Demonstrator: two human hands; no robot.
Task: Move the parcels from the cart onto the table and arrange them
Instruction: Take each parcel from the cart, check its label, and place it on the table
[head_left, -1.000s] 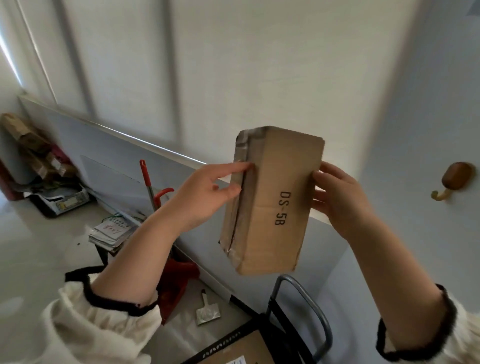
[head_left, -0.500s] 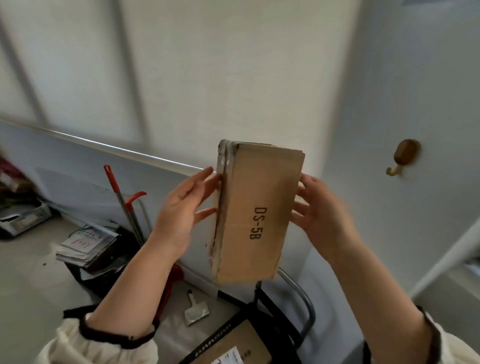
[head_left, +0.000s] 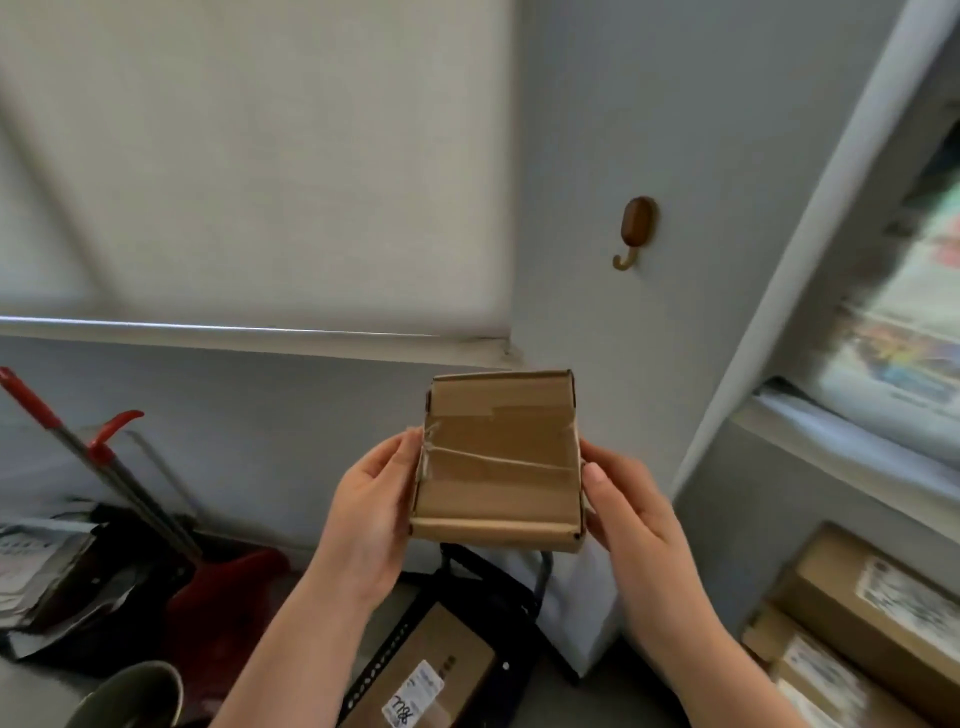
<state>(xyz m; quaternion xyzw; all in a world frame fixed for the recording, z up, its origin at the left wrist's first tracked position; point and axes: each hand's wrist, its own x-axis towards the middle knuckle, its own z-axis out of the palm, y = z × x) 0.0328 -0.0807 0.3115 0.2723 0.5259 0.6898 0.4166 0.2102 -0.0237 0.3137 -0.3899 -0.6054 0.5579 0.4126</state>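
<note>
Head view, entries as seen.

1. We are holding a taped cardboard parcel (head_left: 497, 460) in the air, before the grey wall and above the black cart (head_left: 493, 577).
2. Our left hand (head_left: 374, 512) is gripping its left side with the fingers curled round the edge. Our right hand (head_left: 631, 514) is gripping the right side likewise.
3. A labelled parcel (head_left: 431, 670) is lying on the cart.
4. Stacked boxes (head_left: 872, 603) are sitting at lower right, possibly on a table; blur is hiding the surface.
5. A wall hook (head_left: 636, 228) is hanging above.

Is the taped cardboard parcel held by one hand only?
No, the parcel is gripped on its left side by the left hand and on its right side by the right hand.
</note>
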